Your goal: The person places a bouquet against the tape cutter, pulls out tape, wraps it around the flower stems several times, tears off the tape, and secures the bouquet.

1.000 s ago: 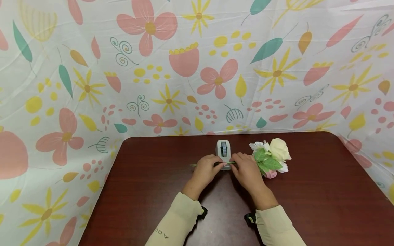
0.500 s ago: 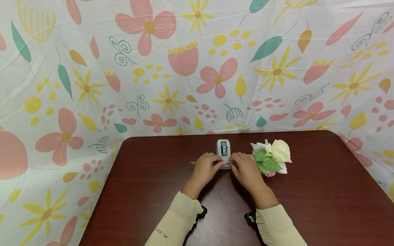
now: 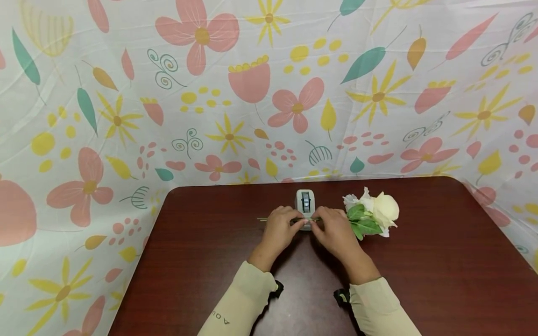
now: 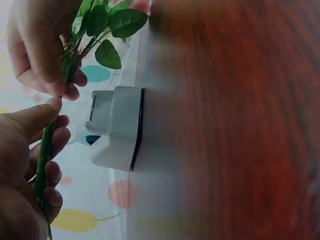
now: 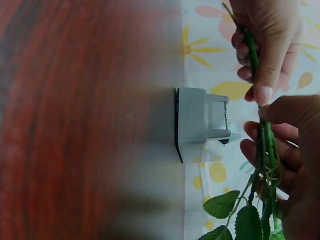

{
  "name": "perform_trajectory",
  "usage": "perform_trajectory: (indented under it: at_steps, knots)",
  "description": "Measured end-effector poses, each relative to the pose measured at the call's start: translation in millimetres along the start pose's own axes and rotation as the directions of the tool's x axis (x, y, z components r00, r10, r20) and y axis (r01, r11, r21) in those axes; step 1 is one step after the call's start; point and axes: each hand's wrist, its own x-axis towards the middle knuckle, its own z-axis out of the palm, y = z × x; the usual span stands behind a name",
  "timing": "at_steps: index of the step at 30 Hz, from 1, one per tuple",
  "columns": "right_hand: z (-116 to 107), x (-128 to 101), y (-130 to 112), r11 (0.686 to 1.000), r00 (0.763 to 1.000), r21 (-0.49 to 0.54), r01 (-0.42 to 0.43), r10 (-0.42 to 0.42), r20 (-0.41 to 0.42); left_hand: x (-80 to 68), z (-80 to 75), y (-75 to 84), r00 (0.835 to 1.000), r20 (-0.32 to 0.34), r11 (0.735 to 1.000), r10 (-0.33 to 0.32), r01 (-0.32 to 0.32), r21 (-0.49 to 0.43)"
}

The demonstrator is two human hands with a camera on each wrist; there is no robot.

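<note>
Both hands grip the green stems (image 4: pixel 46 150) of a small bunch of flowers. My left hand (image 3: pixel 280 231) holds the stem ends, which stick out to its left in the head view. My right hand (image 3: pixel 337 233) grips the stems nearer the blooms, its thumb close to the left thumb. Beyond it lie a cream rose (image 3: pixel 385 208), white petals and green leaves (image 3: pixel 364 223). Just behind the hands stands a grey tape dispenser (image 3: pixel 305 203) with a roll of tape and a toothed cutting edge, seen from the front in both wrist views.
The dark reddish-brown table (image 3: pixel 201 261) has rounded far corners. A white cloth (image 3: pixel 252 107) printed with flowers and leaves hangs behind it and along the sides. Dark wrist straps (image 3: pixel 342 297) show at both cuffs.
Both hands stay near the dispenser, still gripping the stems. The blooms have turned slightly, and the pink flower beneath them has gone out of sight in the head view.
</note>
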Motion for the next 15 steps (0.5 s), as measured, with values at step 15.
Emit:
perform_trajectory:
  at_steps: [15]
  knots:
    - [-3.6,1.1,-3.5,0.998,1.000,0.070,-0.011,0.010,0.011,0.7,0.8,-0.2,1.000,-0.004,0.999,-0.013,0.013,0.048]
